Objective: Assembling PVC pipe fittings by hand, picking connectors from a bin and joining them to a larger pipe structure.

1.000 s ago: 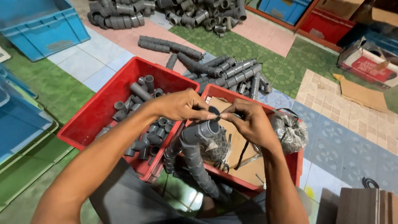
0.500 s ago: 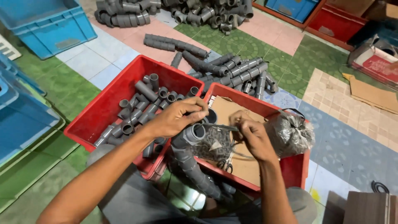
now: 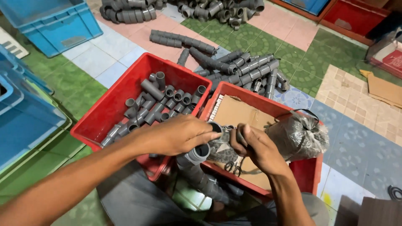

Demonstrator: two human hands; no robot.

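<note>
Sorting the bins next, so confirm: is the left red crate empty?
No, the left red crate holds many grey pipe fittings.

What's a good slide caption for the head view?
Left hand and right hand grip a grey pipe fitting over two red crates, one holding grey fittings, one a cardboard sheet.

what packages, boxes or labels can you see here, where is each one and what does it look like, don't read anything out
Clear plastic bag: right end of the near red crate, bulging, tied, grey parts inside.
Cardboard sheet: lining that red crate, brown, flat.
Cardboard piece: floor at right edge, brown, flat.
Red carton: far right edge, red with a white panel, partly cut off.
Label: front wall of the blue crate, top left, pale rectangle.
</note>
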